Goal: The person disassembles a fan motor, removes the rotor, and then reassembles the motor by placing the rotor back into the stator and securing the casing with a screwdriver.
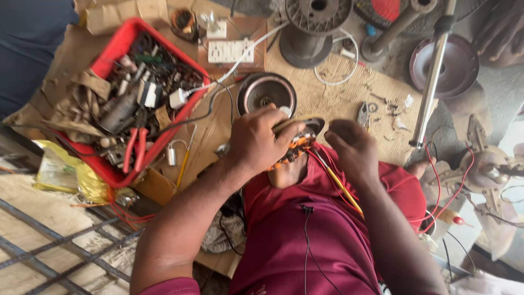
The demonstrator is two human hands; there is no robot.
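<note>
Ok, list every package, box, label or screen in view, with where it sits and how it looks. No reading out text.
Yellow plastic packet: far left, beside the red tray, crumpled, yellow with a pale panel.
Cardboard box: top left, behind the red tray, brown, flaps open.
Small cardboard box: below the tray's near corner, brown.
Screens or signs: none visible.

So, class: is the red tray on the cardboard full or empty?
Full. The red tray is heaped with metal parts, wires and crumpled paper up to its rim.
</note>
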